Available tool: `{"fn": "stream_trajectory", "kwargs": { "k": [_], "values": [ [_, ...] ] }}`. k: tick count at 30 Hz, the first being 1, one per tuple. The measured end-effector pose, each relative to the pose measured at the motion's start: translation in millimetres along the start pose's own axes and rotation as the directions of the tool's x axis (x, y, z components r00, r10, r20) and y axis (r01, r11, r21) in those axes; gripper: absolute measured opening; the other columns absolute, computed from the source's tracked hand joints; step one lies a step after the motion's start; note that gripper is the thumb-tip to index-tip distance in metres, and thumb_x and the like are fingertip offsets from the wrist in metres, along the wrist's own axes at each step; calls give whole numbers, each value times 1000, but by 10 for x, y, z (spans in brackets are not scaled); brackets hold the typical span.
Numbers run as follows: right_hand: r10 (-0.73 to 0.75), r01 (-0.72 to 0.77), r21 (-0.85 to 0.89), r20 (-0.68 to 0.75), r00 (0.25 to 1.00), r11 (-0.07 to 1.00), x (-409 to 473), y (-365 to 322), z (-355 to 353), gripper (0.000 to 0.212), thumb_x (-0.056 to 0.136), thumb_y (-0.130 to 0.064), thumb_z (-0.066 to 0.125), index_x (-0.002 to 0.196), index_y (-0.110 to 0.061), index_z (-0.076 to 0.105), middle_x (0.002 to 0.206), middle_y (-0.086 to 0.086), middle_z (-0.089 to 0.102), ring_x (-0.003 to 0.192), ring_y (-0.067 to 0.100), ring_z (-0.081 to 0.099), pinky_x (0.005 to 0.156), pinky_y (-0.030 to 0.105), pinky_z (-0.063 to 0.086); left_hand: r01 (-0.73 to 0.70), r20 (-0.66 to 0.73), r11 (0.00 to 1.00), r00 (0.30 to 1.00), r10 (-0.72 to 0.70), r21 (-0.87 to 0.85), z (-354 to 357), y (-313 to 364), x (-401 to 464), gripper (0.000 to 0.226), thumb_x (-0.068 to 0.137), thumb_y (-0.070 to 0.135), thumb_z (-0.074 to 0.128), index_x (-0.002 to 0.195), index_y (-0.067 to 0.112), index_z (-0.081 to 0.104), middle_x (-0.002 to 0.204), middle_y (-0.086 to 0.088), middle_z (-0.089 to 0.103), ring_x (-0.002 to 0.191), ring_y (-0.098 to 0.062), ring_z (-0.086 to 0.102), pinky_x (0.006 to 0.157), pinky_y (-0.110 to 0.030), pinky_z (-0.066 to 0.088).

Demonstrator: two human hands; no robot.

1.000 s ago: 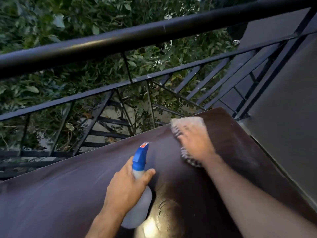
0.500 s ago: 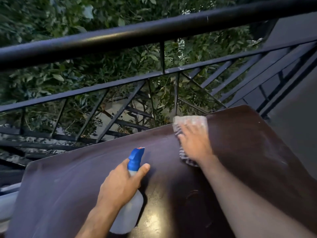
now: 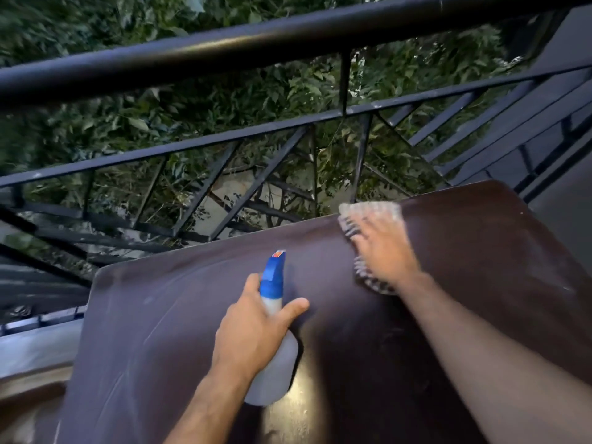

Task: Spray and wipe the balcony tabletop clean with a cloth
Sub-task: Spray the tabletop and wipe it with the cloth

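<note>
Currently | right hand (image 3: pixel 382 251) flat, fingers spread on cloth (image 3: pixel 371 216) at far edge of tabletop (image 3: pixel 160 315) | left hand (image 3: pixel 253 328) wrapped round spray bottle (image 3: pixel 272 363), mid-table | risk: cloth pushed over far edge through railing (image 3: pixel 224 49).

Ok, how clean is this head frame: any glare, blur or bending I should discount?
Head view: dim light overall; bright glare patch on the tabletop beside the spray bottle; right hand and cloth motion-smeared; left hand fairly sharp; railing bowed by the wide lens; leaves at the upper left streaked.
</note>
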State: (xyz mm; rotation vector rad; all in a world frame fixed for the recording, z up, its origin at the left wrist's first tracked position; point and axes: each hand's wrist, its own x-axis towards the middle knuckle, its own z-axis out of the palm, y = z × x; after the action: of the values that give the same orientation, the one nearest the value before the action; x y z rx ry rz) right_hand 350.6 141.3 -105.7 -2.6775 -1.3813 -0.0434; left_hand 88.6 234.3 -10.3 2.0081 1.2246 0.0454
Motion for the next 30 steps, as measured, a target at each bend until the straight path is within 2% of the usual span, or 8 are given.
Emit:
{"fn": "stream_trajectory", "kwargs": {
  "k": [4,12,14,17,20,25,27,30],
  "values": [
    [257,-265,135,72,964,955,-67,154,1,53,104,-38,41,156,-28,32,165,4,26,154,31,8,124,47,-3,20,45,999,999,-18,-47,-41,-126,38,56,65,77,49,98,32,50,86,10,72,88,-18,68,88,-44,54],
    [295,-302,128,74,953,945,-83,-221,35,56,102,-38,38,156,-24,33,164,5,29,154,33,10,124,50,-4,93,102,996,990,-93,1,-328,-684,-185,54,68,79,45,86,28,53,64,14,72,74,-11,70,85,-42,55],
    [177,-188,123,95,980,974,-101,-623,36,61,98,-42,28,156,-25,32,163,4,32,153,31,16,125,51,-1,111,69,994,992,-110,-11,-422,-840,-228,51,70,78,47,86,29,54,64,16,72,73,-9,69,85,-41,55],
    [-172,161,92,128,977,983,-247,-1455,93,60,93,-41,26,148,-25,48,156,3,44,146,32,32,121,57,18,131,31,991,991,-130,-39,-580,-1041,-221,49,71,77,48,85,30,54,63,15,73,73,-10,70,85,-42,55],
    [-495,483,149,60,867,863,-594,-2188,189,56,91,-34,46,146,-23,49,154,3,44,149,35,28,122,58,13,123,-6,991,992,-124,-43,-722,-1180,-188,51,69,78,47,84,30,55,64,16,72,72,-9,70,84,-43,55],
    [-689,675,187,20,724,714,-590,-2255,178,50,92,-28,53,142,-24,52,149,1,51,144,27,37,124,51,13,126,-43,992,991,-127,-25,-893,-1373,-197,50,70,78,48,86,31,54,65,16,72,72,-8,69,82,-41,54],
    [-615,614,55,15,788,788,-260,-2031,195,55,90,-25,54,145,-23,51,149,2,51,142,28,39,121,55,20,144,-61,989,987,-146,-30,-946,-1475,-231,50,71,78,48,87,31,54,63,16,72,72,-8,69,82,-40,54],
    [-236,234,42,57,970,971,196,-1664,225,59,92,-34,38,147,-18,49,151,9,48,142,32,37,121,56,14,184,-77,981,979,-189,-63,-1020,-1623,-282,54,67,79,45,84,28,55,61,16,71,70,-10,69,81,-41,54]
  ]
}}
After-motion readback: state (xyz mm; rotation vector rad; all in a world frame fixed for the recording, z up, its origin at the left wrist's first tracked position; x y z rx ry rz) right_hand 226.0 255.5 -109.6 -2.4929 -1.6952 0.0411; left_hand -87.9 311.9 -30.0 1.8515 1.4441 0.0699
